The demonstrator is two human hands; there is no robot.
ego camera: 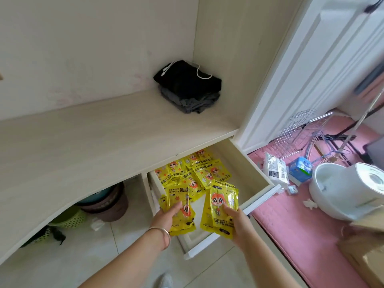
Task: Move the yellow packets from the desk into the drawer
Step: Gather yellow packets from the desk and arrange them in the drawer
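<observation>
Two hands hold yellow packets over the open drawer (257, 179). Left hand (166, 217) grips a stack of packets (180, 206), thumb on top, a bangle (164, 235) on its wrist. Right hand (239, 223) grips a second stack (220, 210) the same way. More packets (195, 171) lie heaped at the drawer's back, under the table (83, 146) edge. Folded dark clothes (189, 86) sit in the table's far corner. Baskets (70, 217) stand on the floor beneath.

yellow packets (195, 173) heaped in open drawer (257, 175) (more held above).
</observation>
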